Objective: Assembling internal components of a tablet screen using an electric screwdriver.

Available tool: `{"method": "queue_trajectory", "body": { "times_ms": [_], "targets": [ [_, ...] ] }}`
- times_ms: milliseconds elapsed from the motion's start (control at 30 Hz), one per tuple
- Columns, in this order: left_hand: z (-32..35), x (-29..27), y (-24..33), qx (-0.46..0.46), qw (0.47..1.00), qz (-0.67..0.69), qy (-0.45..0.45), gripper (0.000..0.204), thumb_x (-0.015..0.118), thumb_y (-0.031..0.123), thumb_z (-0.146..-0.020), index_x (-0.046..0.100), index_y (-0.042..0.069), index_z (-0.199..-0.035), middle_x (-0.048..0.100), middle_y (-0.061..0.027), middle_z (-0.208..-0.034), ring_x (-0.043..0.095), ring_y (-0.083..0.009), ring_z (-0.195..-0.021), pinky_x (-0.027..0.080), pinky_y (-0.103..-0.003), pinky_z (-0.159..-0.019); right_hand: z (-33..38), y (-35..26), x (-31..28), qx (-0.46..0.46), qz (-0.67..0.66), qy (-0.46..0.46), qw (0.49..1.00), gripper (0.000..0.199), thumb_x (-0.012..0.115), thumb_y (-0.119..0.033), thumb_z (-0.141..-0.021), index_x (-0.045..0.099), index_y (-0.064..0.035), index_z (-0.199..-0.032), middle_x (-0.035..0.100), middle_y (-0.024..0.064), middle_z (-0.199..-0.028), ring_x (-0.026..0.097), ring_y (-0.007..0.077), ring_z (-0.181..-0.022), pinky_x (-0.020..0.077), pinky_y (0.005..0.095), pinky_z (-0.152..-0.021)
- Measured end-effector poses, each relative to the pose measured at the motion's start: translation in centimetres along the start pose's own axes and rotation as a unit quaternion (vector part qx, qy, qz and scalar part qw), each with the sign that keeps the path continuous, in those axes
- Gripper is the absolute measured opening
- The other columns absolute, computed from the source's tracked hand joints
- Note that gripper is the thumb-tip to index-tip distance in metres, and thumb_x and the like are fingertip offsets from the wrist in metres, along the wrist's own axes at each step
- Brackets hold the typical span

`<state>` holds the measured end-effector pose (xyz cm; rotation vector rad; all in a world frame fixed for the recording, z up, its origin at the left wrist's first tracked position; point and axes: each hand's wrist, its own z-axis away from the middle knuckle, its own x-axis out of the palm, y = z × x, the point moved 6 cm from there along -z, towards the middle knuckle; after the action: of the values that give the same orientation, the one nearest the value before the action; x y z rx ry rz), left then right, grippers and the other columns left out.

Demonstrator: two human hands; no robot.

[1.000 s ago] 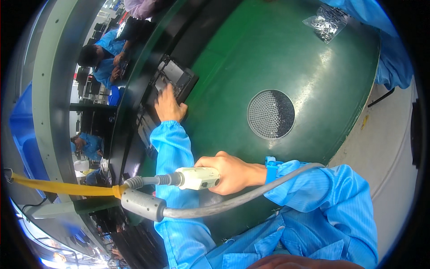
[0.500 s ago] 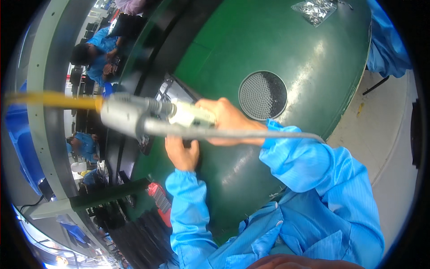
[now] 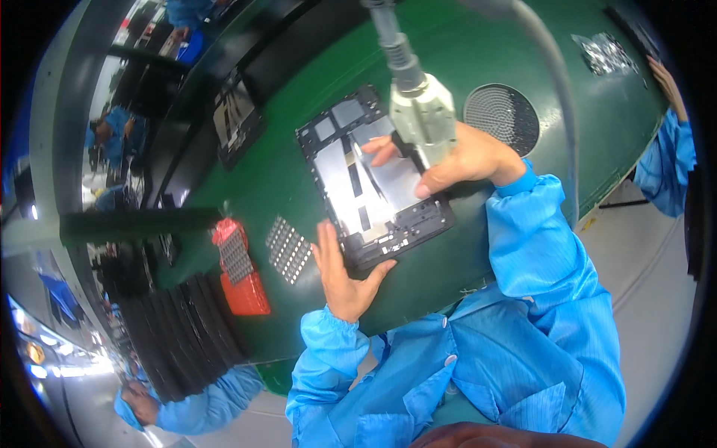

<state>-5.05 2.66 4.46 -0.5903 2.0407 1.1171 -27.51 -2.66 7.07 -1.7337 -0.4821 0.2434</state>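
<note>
An opened tablet (image 3: 328,168), with a black frame and silver inner panels, lies tilted on the green table. My left hand (image 3: 347,287) rests at its near left corner, thumb and fingers spread along the edges. Over the tablet's right side, my right hand (image 3: 474,157) is closed round a cream electric screwdriver (image 3: 423,112). A grey ribbed sleeve joins the top of this tool. Its tip is hidden by the tool body and my hand. Left of my left hand lies a sheet with rows of small pale pieces (image 3: 290,250).
A round dish of small dark parts (image 3: 500,119) sits beyond my right hand. At left are a red packet (image 3: 246,293), black stacked strips (image 3: 179,336) and another opened tablet (image 3: 235,116). A clear bag of metal parts (image 3: 605,54) lies far right, near another person's hand (image 3: 667,86).
The screwdriver has swung from lying sideways at left to hanging upright over the tablet, with my right hand on it. My left hand now shows at the tablet's corner. The view has shifted.
</note>
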Motion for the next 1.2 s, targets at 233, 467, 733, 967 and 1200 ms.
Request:
{"method": "queue_trajectory", "body": {
  "times_ms": [233,467,733,967,1200],
  "targets": [
    [1.0,0.7,0.5,-0.025,0.997,-0.033,-0.064,0.089,0.080,0.019,-0.064,0.030,-0.006,-0.134,0.042,-0.0248,-0.132,0.036,-0.0383,-0.127,0.017,-0.051,-0.106,0.5,0.5,0.1,0.039,-0.086,-0.017,0.995,0.058,0.070,-0.006,-0.061,0.055,0.0041,-0.116,0.056,0.0155,-0.118,0.051,0.0249,-0.113,0.0368,0.0358,-0.099],
    [-1.3,-4.8,-3.7,-0.002,1.000,-0.013,0.009,0.038,0.076,0.009,-0.068,0.063,-0.001,-0.102,0.064,-0.0200,-0.101,0.064,-0.0297,-0.092,0.051,-0.034,-0.078,0.6,-0.2,-1.5,-0.032,-0.030,0.112,0.993,0.052,0.064,-0.002,-0.068,0.051,0.0021,-0.118,0.056,0.0169,-0.115,0.053,0.0274,-0.111,0.0378,0.0386,-0.099],
    [-3.4,-9.2,-16.1,-0.247,0.955,-0.101,-0.128,0.051,0.083,0.019,-0.060,0.061,-0.005,-0.100,0.063,-0.0119,-0.084,0.056,-0.0127,-0.059,0.047,-0.026,-0.056,0.5,-0.2,-2.0,-0.008,0.010,0.142,0.990,0.059,0.066,-0.011,-0.067,0.048,0.0030,-0.121,0.057,0.0197,-0.115,0.054,0.0294,-0.109,0.0394,0.0412,-0.098],
    [-5.4,-7.1,-15.7,-0.333,0.914,0.128,-0.194,0.042,0.081,0.006,-0.063,0.055,-0.007,-0.094,0.060,-0.0076,-0.077,0.058,-0.0099,-0.064,0.046,-0.020,-0.057,0.7,-0.2,-2.1,-0.014,0.006,0.145,0.989,0.057,0.067,-0.010,-0.069,0.047,0.0031,-0.121,0.058,0.0193,-0.113,0.056,0.0294,-0.106,0.0420,0.0396,-0.095],
    [-7.0,-6.7,-14.4,-0.264,0.929,0.042,-0.256,0.042,0.081,0.006,-0.063,0.060,-0.006,-0.097,0.058,-0.0059,-0.078,0.055,-0.0086,-0.062,0.046,-0.020,-0.059,0.7,-0.2,-1.9,-0.005,-0.006,0.139,0.990,0.057,0.068,-0.010,-0.069,0.047,0.0031,-0.121,0.058,0.0193,-0.113,0.057,0.0284,-0.105,0.0432,0.0380,-0.094]
  ]
}}
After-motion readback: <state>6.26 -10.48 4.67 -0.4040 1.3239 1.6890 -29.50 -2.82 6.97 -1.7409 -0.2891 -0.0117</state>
